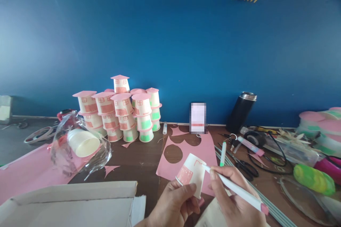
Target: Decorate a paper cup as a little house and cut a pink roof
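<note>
My left hand (174, 202) grips a white paper cup (196, 173) by its lower side, thumb across the front. The cup is tilted, with a red filled-in patch on its side and a thin red angled line near its upper end. In my right hand (230, 197) is a white marker pen (239, 190) with a pink-red end cap; its tip meets the cup at the red line. Beneath the cup lies pink paper (170, 170) with round holes cut out. At left stand stacked cups (119, 108) with pink paper roofs and drawn windows and doors.
A plastic bag with white cups (84, 143) and a cardboard box (80, 205) are at left. On the right are a black flask (241, 111), scissors (246, 168), a green-capped marker (223, 153), grey rods (269, 204) and a green-yellow object (314, 180). A blue panel (173, 42) rises behind.
</note>
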Demonstrator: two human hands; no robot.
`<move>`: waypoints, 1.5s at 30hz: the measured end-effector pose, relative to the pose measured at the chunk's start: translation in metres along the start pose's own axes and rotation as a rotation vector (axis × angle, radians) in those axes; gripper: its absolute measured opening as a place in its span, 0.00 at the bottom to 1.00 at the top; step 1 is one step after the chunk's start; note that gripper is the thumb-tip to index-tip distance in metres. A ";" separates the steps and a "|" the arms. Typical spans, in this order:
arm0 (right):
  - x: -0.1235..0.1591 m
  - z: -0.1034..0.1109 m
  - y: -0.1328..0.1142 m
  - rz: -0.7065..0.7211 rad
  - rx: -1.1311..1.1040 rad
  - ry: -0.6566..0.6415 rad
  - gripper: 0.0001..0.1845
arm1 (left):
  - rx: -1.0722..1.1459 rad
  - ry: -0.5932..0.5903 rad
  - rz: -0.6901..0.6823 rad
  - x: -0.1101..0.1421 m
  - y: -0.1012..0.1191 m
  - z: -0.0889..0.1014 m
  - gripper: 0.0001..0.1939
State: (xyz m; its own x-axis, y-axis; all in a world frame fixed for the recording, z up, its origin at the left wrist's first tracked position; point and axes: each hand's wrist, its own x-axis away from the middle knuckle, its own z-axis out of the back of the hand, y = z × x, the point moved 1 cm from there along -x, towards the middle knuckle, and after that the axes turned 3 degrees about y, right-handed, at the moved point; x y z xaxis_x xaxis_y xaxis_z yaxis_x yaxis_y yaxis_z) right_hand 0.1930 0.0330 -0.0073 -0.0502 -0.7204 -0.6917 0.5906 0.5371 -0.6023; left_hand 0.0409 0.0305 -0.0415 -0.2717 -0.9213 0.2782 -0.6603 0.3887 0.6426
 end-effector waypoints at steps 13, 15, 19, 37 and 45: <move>0.000 -0.001 0.001 -0.006 -0.002 0.002 0.04 | 0.050 0.016 0.021 0.000 -0.001 0.001 0.15; -0.001 -0.002 0.001 -0.008 -0.004 0.002 0.05 | 0.050 0.008 0.023 0.000 0.000 0.001 0.15; -0.001 0.000 0.000 -0.006 -0.006 -0.005 0.05 | 0.057 0.001 0.019 -0.001 -0.001 0.002 0.14; 0.000 0.000 0.000 -0.019 0.003 -0.002 0.06 | 0.111 0.005 0.019 0.000 0.001 0.002 0.12; -0.001 -0.001 0.000 -0.020 0.000 -0.004 0.06 | 0.131 0.005 0.025 0.000 0.000 0.002 0.11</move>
State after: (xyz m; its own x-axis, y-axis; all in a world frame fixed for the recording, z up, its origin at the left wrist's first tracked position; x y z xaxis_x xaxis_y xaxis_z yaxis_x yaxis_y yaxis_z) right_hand 0.1925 0.0340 -0.0075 -0.0587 -0.7326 -0.6781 0.5895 0.5228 -0.6158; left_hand 0.0394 0.0306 -0.0426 -0.2863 -0.9111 0.2966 -0.7391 0.4070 0.5367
